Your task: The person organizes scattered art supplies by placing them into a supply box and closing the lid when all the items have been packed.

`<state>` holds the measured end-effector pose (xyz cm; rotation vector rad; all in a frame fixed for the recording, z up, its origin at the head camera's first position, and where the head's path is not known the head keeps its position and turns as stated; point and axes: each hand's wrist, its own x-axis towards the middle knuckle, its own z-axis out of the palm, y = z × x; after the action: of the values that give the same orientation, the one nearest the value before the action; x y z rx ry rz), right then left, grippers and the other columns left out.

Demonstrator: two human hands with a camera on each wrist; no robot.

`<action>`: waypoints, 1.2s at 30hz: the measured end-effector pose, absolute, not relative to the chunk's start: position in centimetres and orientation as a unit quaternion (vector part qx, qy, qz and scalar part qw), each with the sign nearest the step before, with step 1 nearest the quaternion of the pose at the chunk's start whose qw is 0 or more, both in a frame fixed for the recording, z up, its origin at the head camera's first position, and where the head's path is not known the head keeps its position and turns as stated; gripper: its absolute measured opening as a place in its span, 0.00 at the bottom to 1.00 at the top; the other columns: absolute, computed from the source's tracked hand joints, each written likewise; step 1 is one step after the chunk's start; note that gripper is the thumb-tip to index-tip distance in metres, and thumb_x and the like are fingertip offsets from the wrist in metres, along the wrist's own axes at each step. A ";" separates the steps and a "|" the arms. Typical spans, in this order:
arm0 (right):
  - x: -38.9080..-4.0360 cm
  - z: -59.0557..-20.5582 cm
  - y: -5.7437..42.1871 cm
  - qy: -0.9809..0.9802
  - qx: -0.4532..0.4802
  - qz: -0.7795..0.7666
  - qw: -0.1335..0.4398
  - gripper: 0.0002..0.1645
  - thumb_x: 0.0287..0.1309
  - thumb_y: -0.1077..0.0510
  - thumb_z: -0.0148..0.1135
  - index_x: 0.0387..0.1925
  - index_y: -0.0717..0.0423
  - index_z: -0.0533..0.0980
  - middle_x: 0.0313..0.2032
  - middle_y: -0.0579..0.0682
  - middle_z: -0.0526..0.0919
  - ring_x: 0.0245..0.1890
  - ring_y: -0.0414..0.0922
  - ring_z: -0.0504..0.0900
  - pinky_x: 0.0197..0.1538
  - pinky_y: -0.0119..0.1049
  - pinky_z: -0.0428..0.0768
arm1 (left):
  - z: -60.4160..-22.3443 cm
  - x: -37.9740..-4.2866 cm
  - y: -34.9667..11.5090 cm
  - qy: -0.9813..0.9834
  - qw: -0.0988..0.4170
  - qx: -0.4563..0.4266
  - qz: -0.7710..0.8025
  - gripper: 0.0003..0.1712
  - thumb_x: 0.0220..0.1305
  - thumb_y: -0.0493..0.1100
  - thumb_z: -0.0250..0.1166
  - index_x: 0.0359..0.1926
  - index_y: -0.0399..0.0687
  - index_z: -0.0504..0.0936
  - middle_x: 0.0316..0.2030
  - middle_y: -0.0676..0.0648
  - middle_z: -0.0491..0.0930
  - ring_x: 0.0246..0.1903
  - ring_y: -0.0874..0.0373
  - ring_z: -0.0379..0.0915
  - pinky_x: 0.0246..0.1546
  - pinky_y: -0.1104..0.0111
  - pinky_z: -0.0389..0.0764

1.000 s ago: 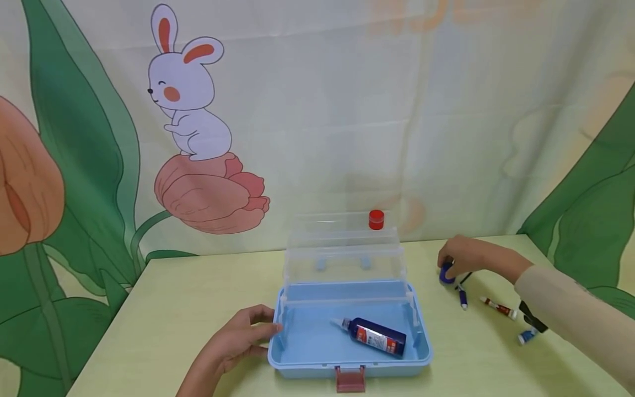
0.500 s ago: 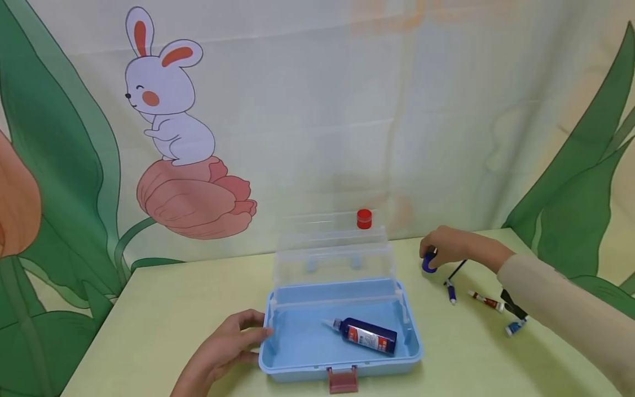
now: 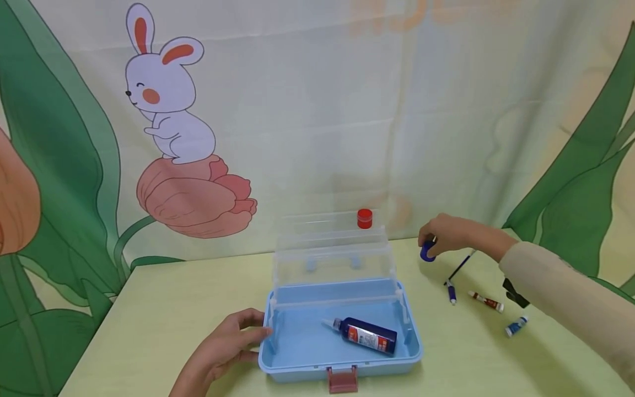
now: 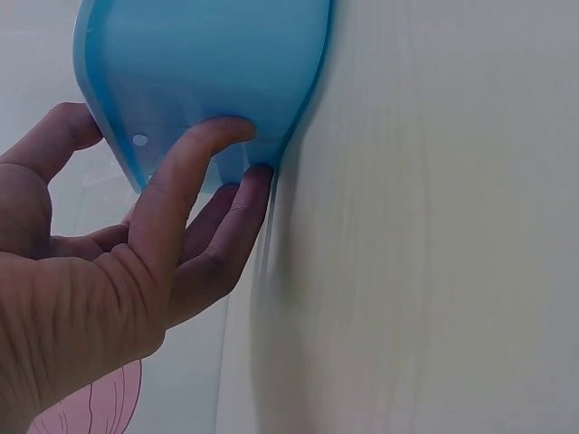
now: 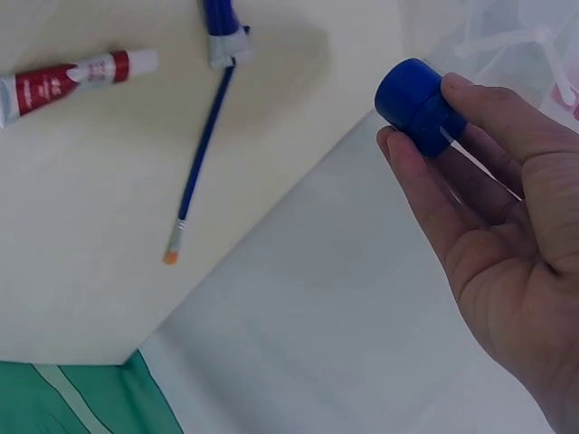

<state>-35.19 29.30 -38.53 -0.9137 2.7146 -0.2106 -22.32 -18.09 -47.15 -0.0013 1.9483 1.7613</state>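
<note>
A pale-blue storage box (image 3: 414,353) with its clear lid raised stands on the table. My left hand (image 3: 225,342) grips its left side, thumb and fingers against the wall (image 4: 199,54). Inside lies a dark-blue squeeze bottle (image 3: 369,335) with a pointed nozzle and a red and white label. To the right of the box, near the table's back edge, my right hand (image 3: 446,234) holds a small blue jar (image 3: 427,252). The right wrist view shows the blue jar (image 5: 419,104) pinched between thumb and fingertips.
A small red jar (image 3: 364,219) sits up on the clear trays (image 3: 332,242) behind the box. Right of the box lie a blue paintbrush (image 3: 460,267), a blue paint tube (image 3: 451,293), a red one (image 3: 486,301) and a light-blue one (image 3: 517,326). A printed curtain (image 3: 297,110) hangs behind.
My right hand has moved slightly up and back with the blue jar, and more of the paintbrush shows. The left hand stays at the box. The head view shifted earlier.
</note>
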 end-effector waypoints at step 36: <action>-36.5 -32.0 25.8 0.938 -0.328 -0.007 0.112 0.12 0.54 0.58 0.67 0.40 0.57 0.80 0.35 0.47 0.84 0.34 0.42 0.80 0.41 0.39 0.81 | -47.2 -22.4 -17.9 0.724 0.246 -0.002 0.644 0.28 0.60 0.40 0.65 0.55 0.29 0.66 0.54 0.34 0.68 0.44 0.49 0.77 0.37 0.54 0.83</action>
<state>-36.46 25.80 -32.05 -0.9630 2.7540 -0.0201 -22.38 -17.94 -47.17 -0.0046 1.9755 1.7581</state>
